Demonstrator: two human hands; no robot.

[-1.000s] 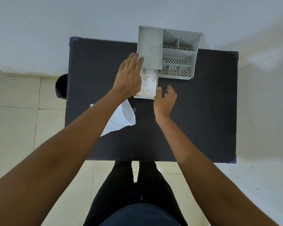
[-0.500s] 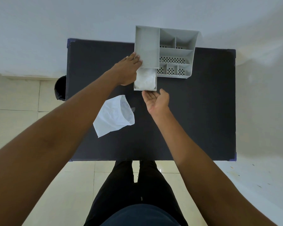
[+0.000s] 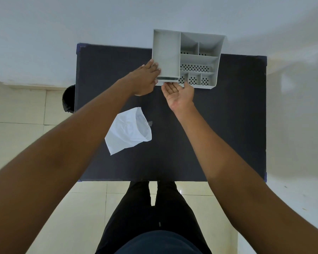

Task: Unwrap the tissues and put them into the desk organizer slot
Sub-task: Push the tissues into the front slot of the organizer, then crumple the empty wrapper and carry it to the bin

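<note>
A grey desk organizer [image 3: 198, 57] with several compartments stands at the far edge of the black table [image 3: 228, 125]. Its bottom drawer [image 3: 168, 80] on the left side is pushed almost fully in; only a thin strip of its front shows, and the tissues inside are hidden. My left hand [image 3: 145, 79] rests flat against the organizer's left wall, fingers together. My right hand [image 3: 179, 93] is palm up with its fingertips against the drawer front. The empty white plastic wrapper [image 3: 128, 132] lies on the table nearer to me.
A dark round object [image 3: 68, 99] sits on the tiled floor beyond the table's left edge. A pale wall rises behind the table. My legs stand at the near edge.
The drawer with the tissues has slid from pulled out to nearly closed, pushed by my right hand. My left hand moved from above the drawer to the organizer's left side.
</note>
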